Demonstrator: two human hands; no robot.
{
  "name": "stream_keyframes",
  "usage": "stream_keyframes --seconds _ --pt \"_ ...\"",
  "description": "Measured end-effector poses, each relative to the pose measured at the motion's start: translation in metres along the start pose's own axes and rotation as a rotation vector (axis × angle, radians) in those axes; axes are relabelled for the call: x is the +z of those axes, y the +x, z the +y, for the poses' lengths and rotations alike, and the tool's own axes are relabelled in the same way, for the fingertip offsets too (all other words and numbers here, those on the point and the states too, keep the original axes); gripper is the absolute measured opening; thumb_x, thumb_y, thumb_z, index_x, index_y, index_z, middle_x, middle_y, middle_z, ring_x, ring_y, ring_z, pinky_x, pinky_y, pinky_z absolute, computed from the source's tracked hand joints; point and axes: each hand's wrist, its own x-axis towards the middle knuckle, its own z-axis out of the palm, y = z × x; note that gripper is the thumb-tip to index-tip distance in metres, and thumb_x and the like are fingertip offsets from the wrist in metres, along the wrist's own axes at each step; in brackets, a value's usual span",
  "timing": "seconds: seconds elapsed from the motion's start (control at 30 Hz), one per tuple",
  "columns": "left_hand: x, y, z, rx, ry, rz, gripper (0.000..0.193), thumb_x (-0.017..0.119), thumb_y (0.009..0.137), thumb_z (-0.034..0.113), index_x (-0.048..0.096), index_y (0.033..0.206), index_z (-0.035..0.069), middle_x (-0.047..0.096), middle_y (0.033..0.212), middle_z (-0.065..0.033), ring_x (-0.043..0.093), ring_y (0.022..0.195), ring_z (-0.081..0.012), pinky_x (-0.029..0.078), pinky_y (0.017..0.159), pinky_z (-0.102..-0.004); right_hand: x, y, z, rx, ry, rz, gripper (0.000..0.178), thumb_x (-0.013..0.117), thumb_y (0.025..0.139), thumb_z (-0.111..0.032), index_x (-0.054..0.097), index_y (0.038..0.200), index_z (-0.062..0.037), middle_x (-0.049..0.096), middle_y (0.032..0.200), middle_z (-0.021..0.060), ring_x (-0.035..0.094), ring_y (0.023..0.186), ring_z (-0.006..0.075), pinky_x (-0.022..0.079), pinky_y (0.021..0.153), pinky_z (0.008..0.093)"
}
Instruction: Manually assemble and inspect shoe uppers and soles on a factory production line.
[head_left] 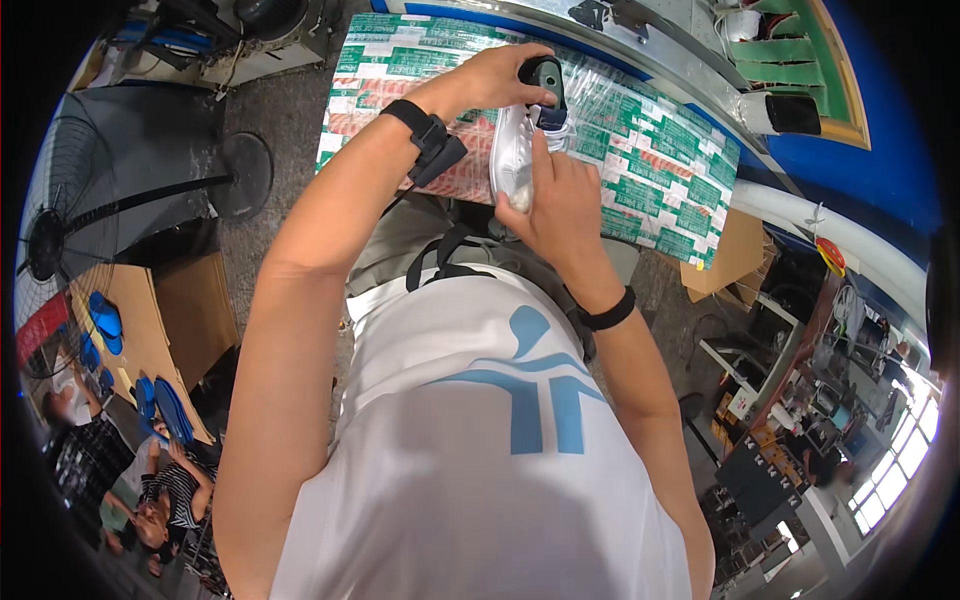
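Observation:
A white shoe [508, 150] lies lengthwise on a table top wrapped in green, white and red printed sheet, its toe toward me. In its opening sits a dark green block with a round hole, resembling a shoe last [546, 76]. My left hand [497, 76] curls around the heel end, thumb and fingers closed on the block and heel. Over the shoe's front, my right hand [562, 195] is partly closed, index finger stretched along the tongue and thumb near the toe. Beside that thumb is a small pale patch I cannot make out.
A metal rail [690, 95] runs along the table's far edge, with a green-lined rack [775, 50] behind it. Left stand a fan [45, 240] and a cardboard box [135, 310] with blue pieces. People work at the lower left. Another cardboard box [728, 255] is at the right.

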Motion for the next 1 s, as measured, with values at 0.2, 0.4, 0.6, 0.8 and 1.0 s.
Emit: stream_keyframes --seconds 0.2,0.4,0.6,0.8,1.0 --pt "-0.005 0.007 -0.017 0.061 -0.099 -0.030 0.076 0.094 0.092 0.039 0.062 0.156 0.015 0.080 0.128 -0.0134 0.076 0.107 -0.0231 0.060 0.091 -0.0376 -0.021 0.012 0.005 0.073 0.185 -0.177 0.083 0.085 0.084 -0.041 0.064 0.143 0.0133 0.074 0.107 0.0244 0.072 0.099 0.0417 0.054 0.090 0.0514" --pt "-0.010 0.021 -0.004 0.093 -0.152 -0.080 0.065 0.096 0.085 0.021 0.067 0.139 0.000 0.079 0.119 -0.0179 0.074 0.108 -0.0262 0.060 0.095 -0.0399 -0.038 0.042 0.030 0.423 0.744 -0.342 0.073 0.081 0.090 -0.041 0.069 0.139 0.0126 0.077 0.121 0.0321 0.075 0.111 0.0482 0.059 0.100 0.0497" --pt "-0.018 0.021 -0.016 0.039 -0.039 -0.152 0.081 0.097 0.089 0.035 0.062 0.160 0.016 0.069 0.154 -0.0151 0.073 0.123 -0.0267 0.062 0.098 -0.0408 -0.030 0.020 -0.036 0.235 0.736 -0.557 0.066 0.083 0.087 -0.040 0.073 0.138 0.0015 0.078 0.117 0.0271 0.075 0.107 0.0474 0.059 0.096 0.0505" --pt "-0.006 0.008 -0.012 0.112 0.022 -0.084 0.086 0.096 0.088 0.041 0.060 0.160 0.010 0.077 0.140 -0.0179 0.076 0.124 -0.0340 0.058 0.107 -0.0427 -0.027 -0.021 -0.053 0.089 0.679 -0.363 0.078 0.083 0.083 -0.034 0.064 0.147 0.0057 0.072 0.100 0.0176 0.071 0.094 0.0404 0.056 0.084 0.0517" --pt "-0.001 0.010 -0.001 -0.086 -0.213 -0.154 0.097 0.093 0.089 0.050 0.050 0.168 0.013 0.070 0.147 -0.0209 0.072 0.126 -0.0358 0.058 0.106 -0.0418 -0.025 -0.007 0.014 0.356 0.519 0.016 0.080 0.085 0.082 -0.030 0.062 0.150 0.0068 0.071 0.102 0.0161 0.070 0.094 0.0367 0.056 0.085 0.0494"
